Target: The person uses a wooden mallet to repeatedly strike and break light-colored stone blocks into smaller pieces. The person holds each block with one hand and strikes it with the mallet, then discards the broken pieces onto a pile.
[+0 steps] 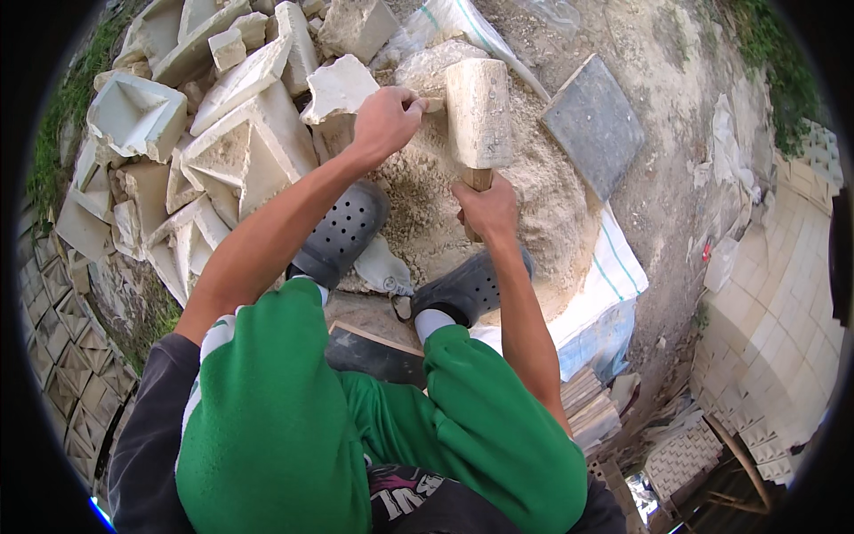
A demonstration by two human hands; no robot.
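Note:
My right hand point(487, 209) is wrapped around the wooden handle of a mallet point(479, 114). Its thick, dust-whitened head points away from me, over a heap of crushed pale rubble point(547, 236). To its left, my left hand point(387, 120) is closed in a pinch at the fingertips. A small pale piece point(434, 104) sticks out from those fingers toward the mallet head; its exact kind is hard to tell. Right beside my left hand lies a broken white chunk point(341, 89). The heap rests on a white woven sack point(620, 258) with blue-green stripes.
Broken white cast blocks point(253, 147) are piled at the far left. A grey square slab point(594, 125) lies right of the heap. My feet, in grey clogs point(342, 233), stand at its near edge. Stacked pale tiles point(765, 320) are at the right, wooden strips point(589, 409) nearer.

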